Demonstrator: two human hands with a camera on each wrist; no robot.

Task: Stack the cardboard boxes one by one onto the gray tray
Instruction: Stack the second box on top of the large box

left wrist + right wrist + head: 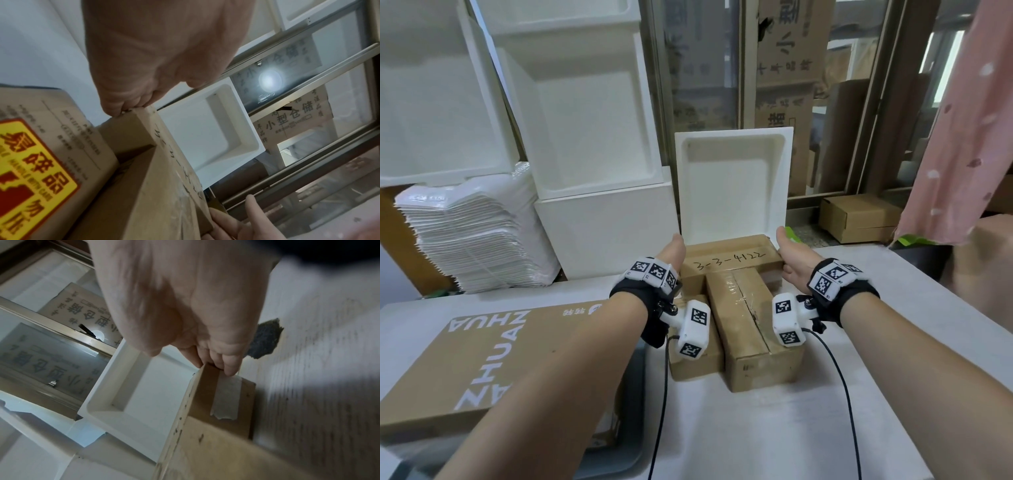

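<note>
On the white table [893, 342], your left hand [671, 253] and right hand [791, 257] clasp opposite ends of the marked cardboard box [729, 260], fingers curled over its end edges, at the far end of the remaining boxes. Lift it level and clear of the taped box [753, 325], then carry it left to the gray tray [630, 442], largely hidden beneath the flat printed box [482, 363].

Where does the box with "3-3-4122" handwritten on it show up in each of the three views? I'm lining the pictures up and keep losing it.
Head: the handwritten box sits centre, behind the taped box, held at its ends by the left hand and right hand.
Left wrist: a long strip running from centre to the bottom.
Right wrist: lower centre, its taped end facing the camera.
Shared landmark: the white foam tray behind it.
</note>
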